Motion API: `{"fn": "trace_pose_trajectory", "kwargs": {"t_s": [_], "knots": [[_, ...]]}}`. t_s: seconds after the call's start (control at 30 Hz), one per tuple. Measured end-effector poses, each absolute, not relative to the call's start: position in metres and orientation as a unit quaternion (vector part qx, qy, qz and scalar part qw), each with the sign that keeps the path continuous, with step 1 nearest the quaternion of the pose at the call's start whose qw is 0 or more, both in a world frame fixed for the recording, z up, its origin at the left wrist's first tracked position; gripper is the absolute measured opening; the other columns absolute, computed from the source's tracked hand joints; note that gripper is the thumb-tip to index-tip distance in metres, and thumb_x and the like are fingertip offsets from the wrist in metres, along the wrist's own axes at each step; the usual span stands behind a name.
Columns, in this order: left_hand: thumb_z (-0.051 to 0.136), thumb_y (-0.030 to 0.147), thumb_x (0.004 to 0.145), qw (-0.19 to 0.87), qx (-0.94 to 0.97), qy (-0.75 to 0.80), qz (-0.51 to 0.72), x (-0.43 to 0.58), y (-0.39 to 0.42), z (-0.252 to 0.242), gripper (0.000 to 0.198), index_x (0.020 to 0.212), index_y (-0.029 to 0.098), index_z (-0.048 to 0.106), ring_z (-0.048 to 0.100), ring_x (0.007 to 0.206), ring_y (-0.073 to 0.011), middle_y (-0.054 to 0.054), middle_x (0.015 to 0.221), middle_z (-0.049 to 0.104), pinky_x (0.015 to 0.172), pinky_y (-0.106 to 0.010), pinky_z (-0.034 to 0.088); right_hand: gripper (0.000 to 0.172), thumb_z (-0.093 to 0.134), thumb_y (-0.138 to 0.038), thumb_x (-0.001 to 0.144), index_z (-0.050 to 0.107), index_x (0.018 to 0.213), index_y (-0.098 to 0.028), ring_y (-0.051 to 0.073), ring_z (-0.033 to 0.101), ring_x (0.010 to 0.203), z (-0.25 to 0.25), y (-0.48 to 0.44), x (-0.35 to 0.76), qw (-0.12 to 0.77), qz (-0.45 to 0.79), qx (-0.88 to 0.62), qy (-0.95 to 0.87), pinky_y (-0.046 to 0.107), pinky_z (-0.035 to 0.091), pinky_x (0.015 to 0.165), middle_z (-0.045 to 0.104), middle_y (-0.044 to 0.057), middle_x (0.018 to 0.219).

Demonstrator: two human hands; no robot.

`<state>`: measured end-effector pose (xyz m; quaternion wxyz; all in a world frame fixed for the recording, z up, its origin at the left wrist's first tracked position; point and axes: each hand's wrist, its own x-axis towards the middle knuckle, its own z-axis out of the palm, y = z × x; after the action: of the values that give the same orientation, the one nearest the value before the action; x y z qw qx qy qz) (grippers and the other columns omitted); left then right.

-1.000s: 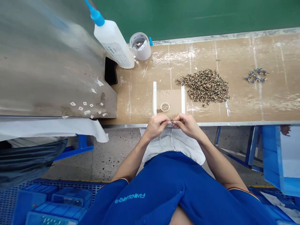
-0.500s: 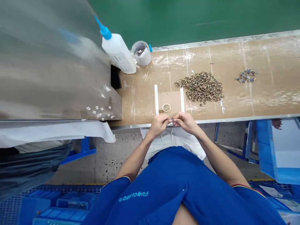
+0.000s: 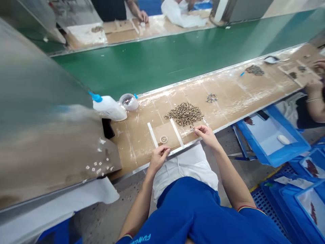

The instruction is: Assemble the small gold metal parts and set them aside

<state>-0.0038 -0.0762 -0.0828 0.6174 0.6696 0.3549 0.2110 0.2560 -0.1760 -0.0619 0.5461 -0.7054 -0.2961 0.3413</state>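
The work surface is a long bench (image 3: 230,91) topped with scuffed cardboard, running beside a green conveyor belt (image 3: 162,64).

Nearest the wearer, the right hand (image 3: 207,135) lies at the bench edge, thumb and forefinger closed in a pinch on a small metal part (image 3: 193,128); its form is too small to read. The left hand (image 3: 158,157) rests at the near edge, fingers loosely curled. No object shows in it, and whether it grips anything cannot be told.

Directly ahead, a cardboard pad (image 3: 172,134) lies between two white strips, with a small round dish (image 3: 164,139) on it. Just beyond is the heap (image 3: 185,114) of mottled small parts. It remains large, while a cluster of bluish parts (image 3: 211,98) farther along the bench is far smaller, so most of the parts lie in the heap.

Compared with the earlier frame, the hands have separated: their fingertips formerly met over the bench edge. The view has also swung along the bench.

Farther left stand a glue bottle (image 3: 109,107) with a blue nozzle and a cup (image 3: 129,102). White labels (image 3: 98,167) adhere to a steel panel (image 3: 38,101). To the right, a blue tray (image 3: 271,139) sits below the bench, and a co-worker's hand (image 3: 315,88) shows at the far end.
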Motion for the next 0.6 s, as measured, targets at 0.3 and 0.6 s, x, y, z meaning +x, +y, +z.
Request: {"fn": "trace_pose_trajectory", "kwargs": {"t_s": [0.3, 0.6], "knots": [[0.074, 0.058, 0.070, 0.639, 0.605, 0.401, 0.255, 0.007, -0.080, -0.071, 0.044, 0.077, 0.014, 0.070, 0.053, 0.047, -0.0103, -0.003, 0.062, 0.065, 0.042, -0.020, 0.042, 0.034, 0.071, -0.051, 0.068, 0.056, 0.073, -0.020, 0.016, 0.055, 0.069, -0.055, -0.141, 0.399, 0.561, 0.129, -0.792, -0.201, 0.033, 0.048, 0.072, 0.060, 0.000, 0.067], [0.091, 0.062, 0.035, 0.612, 0.367, 0.574, 0.401, -0.072, -0.117, -0.012, 0.054, 0.061, 0.019, 0.071, 0.051, 0.047, -0.0125, -0.003, 0.055, 0.063, 0.038, -0.020, 0.034, 0.049, 0.051, -0.072, 0.075, 0.050, 0.079, -0.024, 0.015, 0.050, 0.056, -0.078, -0.144, 0.415, 0.607, 0.112, -0.761, -0.199, 0.029, 0.042, 0.053, 0.053, -0.003, 0.061]]}}
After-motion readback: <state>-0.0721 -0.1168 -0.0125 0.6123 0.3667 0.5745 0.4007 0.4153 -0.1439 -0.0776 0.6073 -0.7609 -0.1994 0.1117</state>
